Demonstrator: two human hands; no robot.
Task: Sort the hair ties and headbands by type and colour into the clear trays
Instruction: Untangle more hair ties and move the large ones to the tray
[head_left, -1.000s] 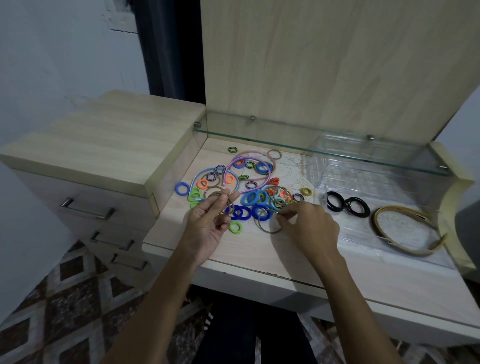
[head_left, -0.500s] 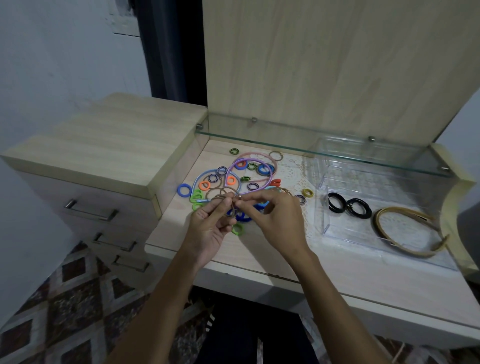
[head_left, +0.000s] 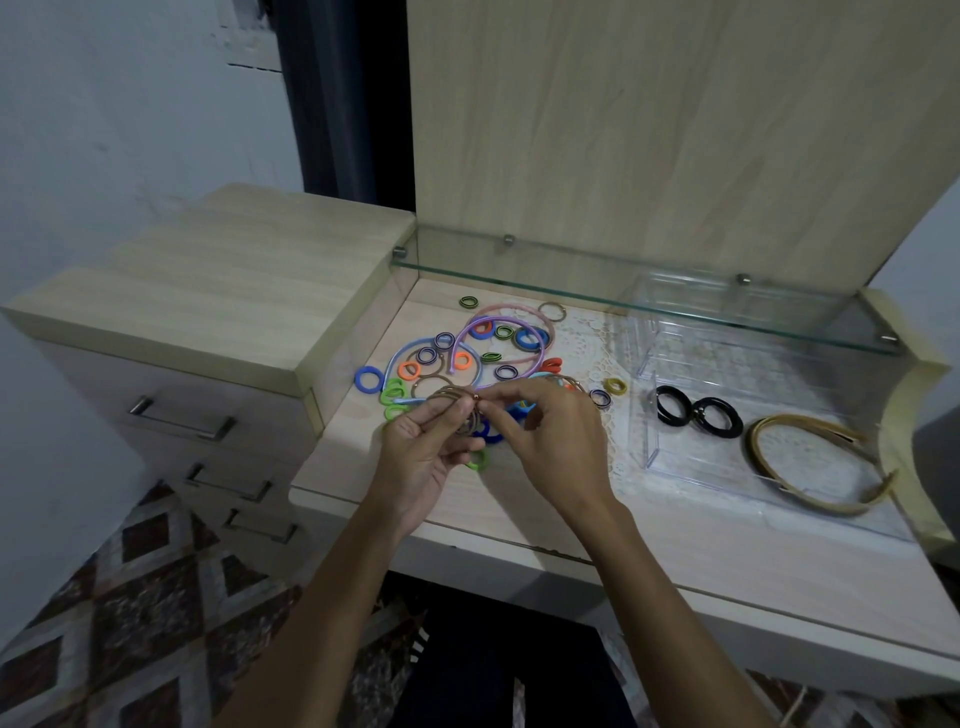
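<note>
Both hands meet over the near edge of the pile on the dressing table (head_left: 519, 519). The left hand (head_left: 423, 449) has its fingers curled around a small bunch of thin brown hair ties (head_left: 457, 402), held just above the tabletop. The right hand (head_left: 550, 441) reaches across and pinches the same bunch between thumb and forefinger, right at a little bead on one of the ties.

Behind the hands lies the unsorted heap of hair ties (head_left: 467, 358): blue, orange, green, red and striped rings, tangled with three thin headbands in purple (head_left: 496, 325), pink (head_left: 514, 310) and light blue (head_left: 410, 345). A blue ring (head_left: 368, 378) sits at the left edge of the heap, a green one (head_left: 478, 460) lies just below the left hand's fingers, and a mustard-yellow one (head_left: 615, 385) lies to the right, near the clear tray.

That clear tray (head_left: 675, 457) stands to the right on a lace mat (head_left: 597, 338). Two black hair ties (head_left: 698, 413) lie side by side in it, touching, and a tan headband (head_left: 810, 467) lies in the section further right. A second clear tray (head_left: 701, 296) sits behind, under the glass shelf (head_left: 571, 291). A chest of drawers (head_left: 208, 322) stands to the left.
</note>
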